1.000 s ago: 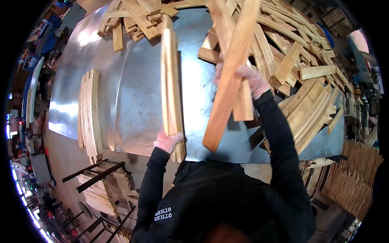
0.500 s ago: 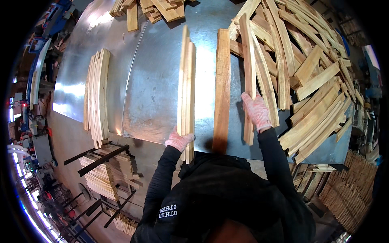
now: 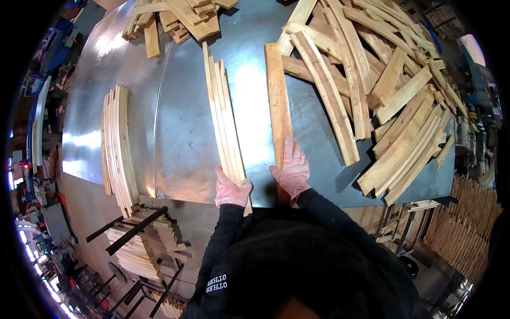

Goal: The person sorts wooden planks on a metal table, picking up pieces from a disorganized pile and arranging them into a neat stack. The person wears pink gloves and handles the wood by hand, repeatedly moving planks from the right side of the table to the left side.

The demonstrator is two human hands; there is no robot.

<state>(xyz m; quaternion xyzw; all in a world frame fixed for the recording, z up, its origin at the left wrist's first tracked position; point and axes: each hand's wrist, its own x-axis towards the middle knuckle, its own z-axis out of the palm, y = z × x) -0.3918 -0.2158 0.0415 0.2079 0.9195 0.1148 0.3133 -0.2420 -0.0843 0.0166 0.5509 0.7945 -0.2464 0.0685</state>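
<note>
Both my hands wear pinkish-white gloves. My left hand [image 3: 232, 190] is closed round the near end of a small bundle of pale, slightly curved wooden slats [image 3: 224, 119], which stand on edge side by side. To its right, my right hand [image 3: 292, 169] grips the near part of a single browner wooden board [image 3: 277, 95], thumb on its left side and fingers over its right. The board's near end is partly hidden behind the hand and in shadow. Both pieces lie lengthwise away from me on the metal tabletop [image 3: 186, 117].
A big loose pile of curved wooden pieces [image 3: 348, 69] covers the table's right side. Another stack of slats [image 3: 118, 143] lies at the left, overhanging the front edge. Short boards [image 3: 191, 18] are heaped at the far side. Below the edge, a dark metal rack [image 3: 135, 228] holds more slats.
My right hand has moved left from a slat beside the pile to the browner board. That slat has left its place, and the bundle at my left hand looks wider. The view has shifted.
</note>
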